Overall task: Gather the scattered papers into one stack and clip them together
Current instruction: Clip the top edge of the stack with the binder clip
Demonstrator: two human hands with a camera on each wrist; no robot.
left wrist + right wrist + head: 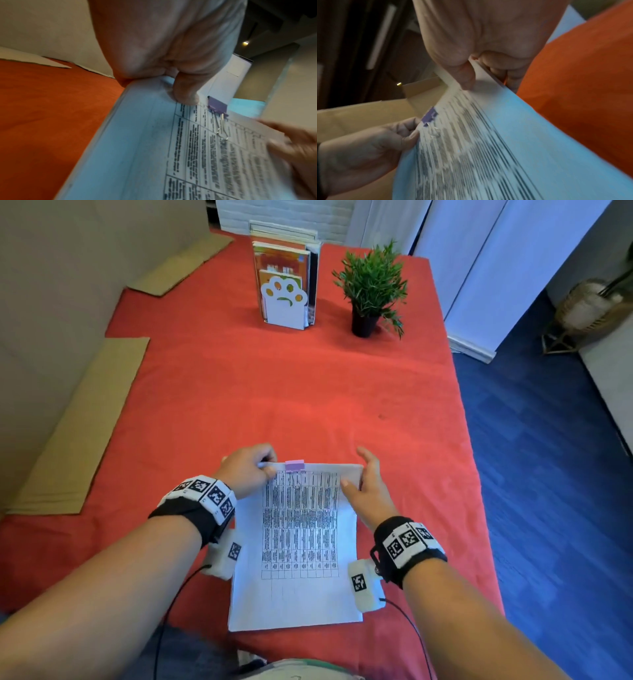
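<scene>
A stack of white papers (298,546) with a printed table on top lies near the front edge of the red table (291,392). A purple binder clip (295,465) sits on the stack's far edge, its wire handle folded down onto the page. My left hand (269,469) pinches the far left corner; in the left wrist view its thumb (185,93) presses on the papers (137,148) beside the clip (217,106). My right hand (356,474) pinches the far right edge, thumb (465,77) on top and fingers under the papers (513,142). The far end looks slightly raised.
A white paw-shaped bookstand with books (286,278) and a potted plant (371,289) stand at the back of the table. Flat cardboard sheets (78,433) lie along the left side. The table's right edge drops to a blue floor (548,474).
</scene>
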